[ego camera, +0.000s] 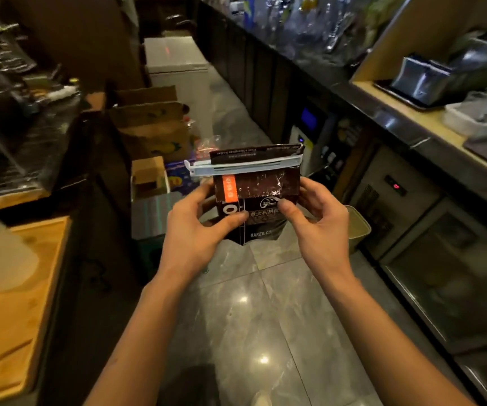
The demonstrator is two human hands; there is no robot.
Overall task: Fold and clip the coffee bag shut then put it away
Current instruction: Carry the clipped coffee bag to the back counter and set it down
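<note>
I hold a dark brown coffee bag (261,190) with an orange label strip upright in front of me, over the floor. Its top is folded over, and a long pale grey clip (243,168) runs across the fold, closed on it. My left hand (198,227) grips the bag's left side with the thumb on its front. My right hand (315,221) grips the right side, thumb pressed on the front near the printed logo. The bag's bottom hangs below my hands.
A wooden counter (11,317) with a translucent container lies at the left. Open cardboard boxes (151,127) and a white chest freezer (175,63) stand ahead. On the right run a counter (412,127) and under-counter fridges (429,230). Grey floor tiles (254,332) lie below.
</note>
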